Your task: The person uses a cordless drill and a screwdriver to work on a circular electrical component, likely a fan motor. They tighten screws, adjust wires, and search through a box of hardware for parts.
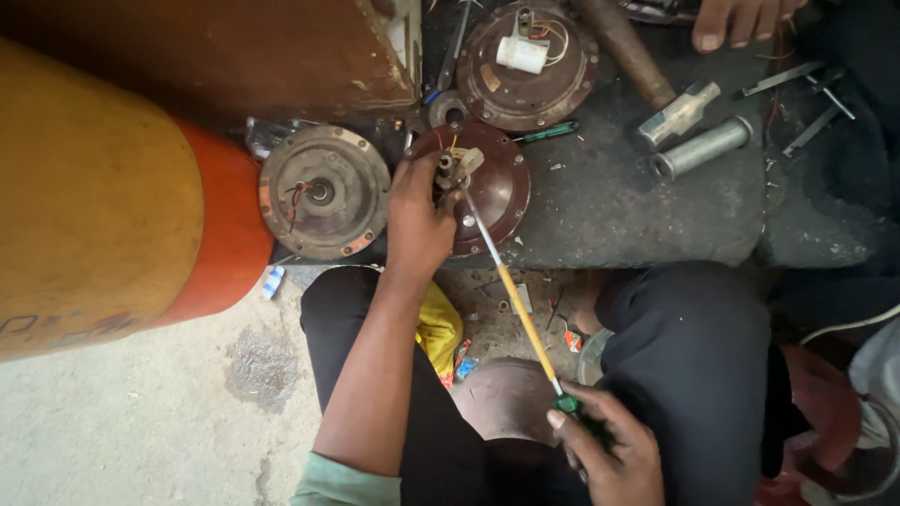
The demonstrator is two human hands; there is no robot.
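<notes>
My left hand (417,220) rests on a dark maroon round motor cover (497,187) on the black mat, its fingers pinching the small parts and wires at the cover's centre. My right hand (609,450) grips the green handle of a long screwdriver (511,290) with a yellow shaft. Its metal tip reaches the centre of the maroon cover beside my left fingers. A round brown dome (506,398) lies between my knees under the screwdriver.
A grey round motor plate (323,192) lies left of the cover, another brown plate with a white capacitor (530,61) behind it. A hammer (647,70), a metal tube (703,147) and rods lie at right. Another person's toes (741,19) show at top. An orange cylinder (112,206) fills the left.
</notes>
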